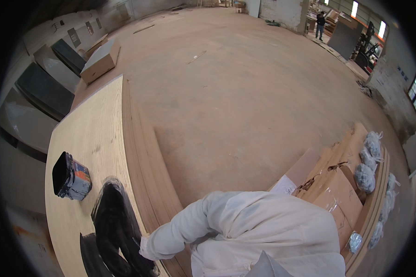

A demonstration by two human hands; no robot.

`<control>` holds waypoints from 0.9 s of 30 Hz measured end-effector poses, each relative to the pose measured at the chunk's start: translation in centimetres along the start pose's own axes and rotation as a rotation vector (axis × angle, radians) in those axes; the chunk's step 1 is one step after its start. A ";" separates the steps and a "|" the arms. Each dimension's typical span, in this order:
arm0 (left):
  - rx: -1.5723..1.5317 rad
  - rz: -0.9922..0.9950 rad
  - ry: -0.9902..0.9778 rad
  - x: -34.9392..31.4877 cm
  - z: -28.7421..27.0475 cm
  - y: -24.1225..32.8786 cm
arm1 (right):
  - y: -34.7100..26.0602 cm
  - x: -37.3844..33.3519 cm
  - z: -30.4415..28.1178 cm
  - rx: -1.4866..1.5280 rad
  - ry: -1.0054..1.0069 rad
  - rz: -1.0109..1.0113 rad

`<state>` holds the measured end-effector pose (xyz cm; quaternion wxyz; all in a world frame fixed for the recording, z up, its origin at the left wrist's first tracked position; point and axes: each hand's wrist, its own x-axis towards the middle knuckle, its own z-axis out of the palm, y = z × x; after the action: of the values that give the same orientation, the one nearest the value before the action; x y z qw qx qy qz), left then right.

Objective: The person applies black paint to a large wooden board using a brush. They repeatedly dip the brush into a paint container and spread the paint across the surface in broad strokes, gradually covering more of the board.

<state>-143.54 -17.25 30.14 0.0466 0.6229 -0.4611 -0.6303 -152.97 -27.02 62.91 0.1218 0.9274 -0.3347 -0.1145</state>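
A person's left hand [145,248] is reaching onto a plywood sheet [90,134], touching black paint [115,221]. Its grip is impossible to tell. A paint can [71,177] is lying nearby.

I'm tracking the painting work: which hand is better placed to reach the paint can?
Likely left. The left hand is at the black painted patch on the plywood board, with the paint can on that same side. The right hand is out of view.

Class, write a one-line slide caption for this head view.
A white-sleeved arm reaches to black paint on a plywood sheet beside a tilted paint can.
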 end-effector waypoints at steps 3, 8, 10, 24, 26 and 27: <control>-0.006 -0.034 0.012 0.0 0.6 -0.8 | -0.1 -0.2 -0.4 0.041 -0.067 -0.116; -0.136 -0.115 0.119 -1.8 -0.3 -4.7 | -3.0 2.1 0.4 0.309 -0.030 -0.171; -0.164 -0.107 0.177 -3.3 -0.2 -8.0 | -3.3 2.9 1.4 0.549 -0.035 -0.136; -0.676 -0.304 1.402 -8.9 24.4 0.2 | 7.8 16.4 -3.9 0.174 -0.192 -0.584; -0.641 -0.405 1.445 -7.6 28.8 5.7 | 4.7 20.8 -4.6 0.161 -0.140 -0.683; -0.709 -0.502 1.362 -7.6 31.1 8.9 | 2.6 22.2 -5.3 0.131 -0.122 -0.746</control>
<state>-172.21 -1.19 35.23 0.3692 0.9034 0.0498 -0.2125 -136.31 -42.53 65.79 -0.0079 0.9827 0.0124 -0.1844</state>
